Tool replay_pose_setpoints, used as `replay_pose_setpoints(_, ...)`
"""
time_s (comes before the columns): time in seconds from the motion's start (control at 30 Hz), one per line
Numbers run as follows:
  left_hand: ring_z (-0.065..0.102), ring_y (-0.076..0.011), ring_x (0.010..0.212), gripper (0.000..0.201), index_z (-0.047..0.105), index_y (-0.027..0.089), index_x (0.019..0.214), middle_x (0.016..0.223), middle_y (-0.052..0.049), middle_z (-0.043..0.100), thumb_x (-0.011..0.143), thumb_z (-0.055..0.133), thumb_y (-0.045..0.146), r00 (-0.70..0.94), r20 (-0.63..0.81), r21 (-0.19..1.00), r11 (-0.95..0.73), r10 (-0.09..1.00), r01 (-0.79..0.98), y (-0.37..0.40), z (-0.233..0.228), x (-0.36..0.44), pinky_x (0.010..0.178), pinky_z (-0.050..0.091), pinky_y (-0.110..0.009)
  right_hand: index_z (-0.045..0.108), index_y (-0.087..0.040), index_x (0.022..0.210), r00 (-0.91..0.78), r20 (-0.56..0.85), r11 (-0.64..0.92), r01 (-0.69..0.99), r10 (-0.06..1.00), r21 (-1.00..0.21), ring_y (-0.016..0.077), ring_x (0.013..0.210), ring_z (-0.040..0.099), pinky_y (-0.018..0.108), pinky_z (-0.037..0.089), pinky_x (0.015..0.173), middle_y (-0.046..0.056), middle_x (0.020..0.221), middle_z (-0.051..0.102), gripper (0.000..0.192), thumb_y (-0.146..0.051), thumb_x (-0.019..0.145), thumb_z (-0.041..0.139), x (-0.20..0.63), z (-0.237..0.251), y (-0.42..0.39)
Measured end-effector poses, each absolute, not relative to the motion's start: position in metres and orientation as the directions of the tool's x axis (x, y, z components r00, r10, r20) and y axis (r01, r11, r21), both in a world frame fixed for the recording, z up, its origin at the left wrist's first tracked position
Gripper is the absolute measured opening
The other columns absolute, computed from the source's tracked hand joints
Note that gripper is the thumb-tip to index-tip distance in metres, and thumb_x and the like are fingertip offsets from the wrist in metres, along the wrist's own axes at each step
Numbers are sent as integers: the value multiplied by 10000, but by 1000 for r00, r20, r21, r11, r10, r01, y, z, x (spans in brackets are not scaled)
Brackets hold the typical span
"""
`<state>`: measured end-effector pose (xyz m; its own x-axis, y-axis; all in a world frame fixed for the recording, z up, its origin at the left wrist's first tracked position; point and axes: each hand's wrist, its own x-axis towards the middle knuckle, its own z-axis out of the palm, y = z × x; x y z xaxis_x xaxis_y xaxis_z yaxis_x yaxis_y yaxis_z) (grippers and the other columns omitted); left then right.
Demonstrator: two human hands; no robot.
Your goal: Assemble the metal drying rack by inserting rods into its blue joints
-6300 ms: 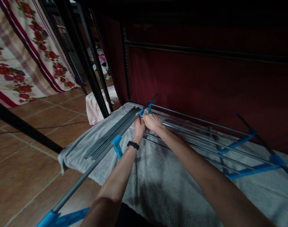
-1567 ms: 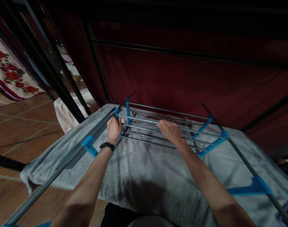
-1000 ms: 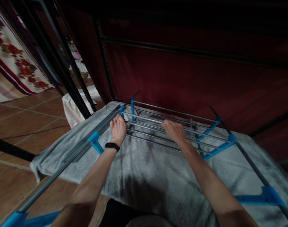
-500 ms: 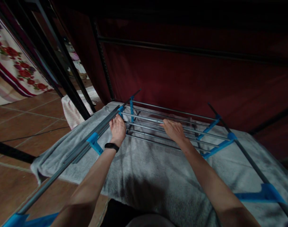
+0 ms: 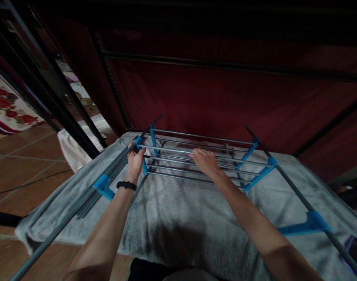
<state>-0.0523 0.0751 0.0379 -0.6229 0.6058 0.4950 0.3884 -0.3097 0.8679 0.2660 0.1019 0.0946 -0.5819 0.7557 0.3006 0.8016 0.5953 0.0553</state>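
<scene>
A rack of grey metal tubes and blue plastic brackets lies across a grey blanket. My left hand, with a black band on its wrist, grips the blue bracket on the left upright tube, thumb on the right side and fingers partly hidden behind. My right hand is closed over an upper metal rod near its middle. The rod's left end meets the bracket at my left hand. Its right end reaches another blue bracket on the right upright tube.
Several loose grey tubes lie beside the left upright. A dark red cloth hangs behind a black metal frame. To the left are a tiled floor, a striped cloth and a floral cloth.
My left hand has shifted from lying beside the bracket to wrapping around it. My right hand keeps its hold on the rod. The view has swung slightly right.
</scene>
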Motion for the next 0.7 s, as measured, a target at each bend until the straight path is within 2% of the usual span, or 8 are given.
replay_pose_setpoints(0.13, 615, -221, 912, 237, 642, 188, 941, 923, -43, 653, 807, 601, 379, -626, 484, 874, -378, 611, 306, 75, 37, -53, 936, 488, -386, 590, -222, 1048, -580, 272, 591, 805, 768, 47, 207, 1028, 630, 291, 369, 761, 81, 1082, 702, 354, -439, 1060, 311, 266, 97, 101)
replay_pose_setpoints(0.33, 565, -203, 776, 402, 561, 200, 763, 738, -20, 568, 892, 519, 578, -651, 487, 865, -216, 581, 454, 78, 37, -53, 847, 490, -365, 585, -228, 1046, -570, 278, 584, 811, 773, 39, 211, 1018, 649, 297, 381, 743, 67, 1087, 712, 336, -449, 1055, 332, 265, 99, 99)
replay_pose_setpoints(0.53, 559, -196, 764, 417, 534, 205, 742, 730, -15, 555, 894, 486, 590, -676, 486, 861, -172, 554, 479, 79, 37, -51, 822, 489, -348, 586, -235, 1059, -567, 268, 586, 810, 779, 8, 217, 1026, 664, 304, 399, 752, 65, 1101, 720, 329, -446, 1055, 334, 265, 104, 99)
replay_pose_setpoints(0.7, 559, -181, 749, 422, 531, 195, 758, 737, -9, 548, 876, 500, 599, -694, 479, 874, -216, 537, 436, 81, 36, -49, 807, 496, -343, 586, -234, 1092, -566, 234, 583, 813, 791, -4, 220, 1043, 661, 319, 409, 799, 82, 1125, 718, 340, -445, 1057, 322, 263, 104, 98)
